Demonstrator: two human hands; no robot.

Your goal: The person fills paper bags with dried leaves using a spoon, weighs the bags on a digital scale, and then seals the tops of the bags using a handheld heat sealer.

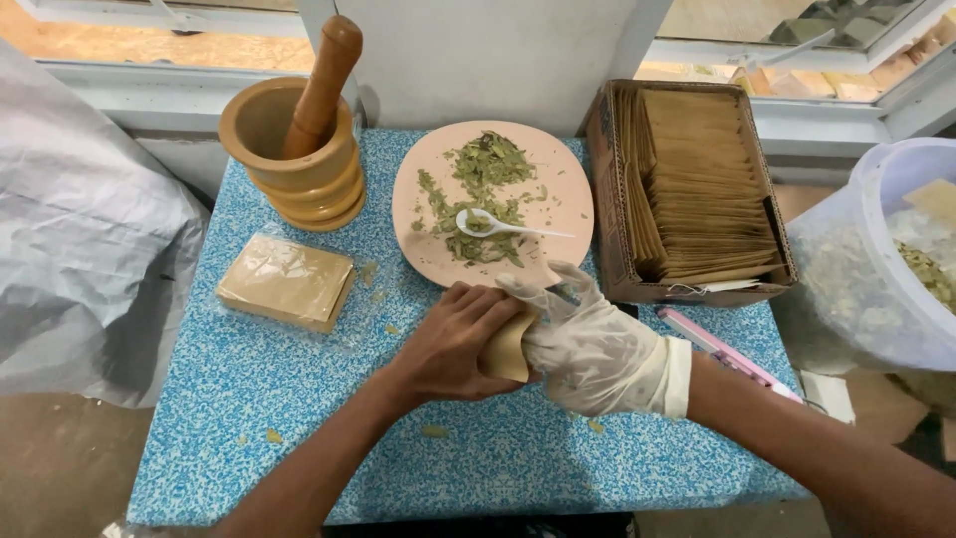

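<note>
**Both hands on one sachet**

Left hand [453,344], bare, and gloved right hand [588,349] pinch a tan sachet [506,351] between them above the table [299,418]. Holding its mouth open and level seems wise. Beyond, spoon [498,225] rests on leaves [483,189] in the plate [558,179].

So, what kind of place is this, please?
Probably a small home workshop for packing dried herbs. A plate of dried leaves, a wooden mortar and a box of brown sachets sit on a small blue table by a window.
</note>
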